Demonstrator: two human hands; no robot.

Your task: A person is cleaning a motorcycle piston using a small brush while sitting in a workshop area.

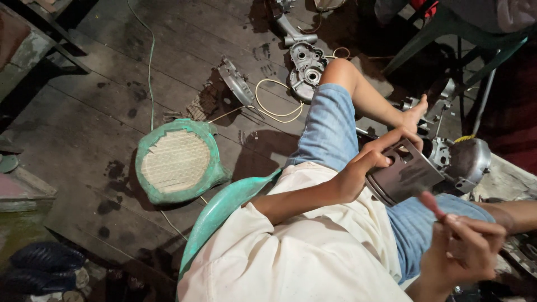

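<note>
Left hand (363, 168) gripped a dark metal piston (404, 174) over the lap, fingers wrapped round its top edge; right hand (467, 246) pinched a red-handled tool (432, 203) just below the piston. Beyond the piston lay dark, oil-stained floorboards (100, 112) with an engine casing (306, 67) and a round green cushion (176, 161).

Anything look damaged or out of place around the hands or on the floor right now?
Yes. The green round seat on the plank floor has its cover torn away, baring woven padding. Engine casings and a yellow cord lie scattered. The left hand grips a dark piston; the right hand holds a pink-handled tool.
</note>
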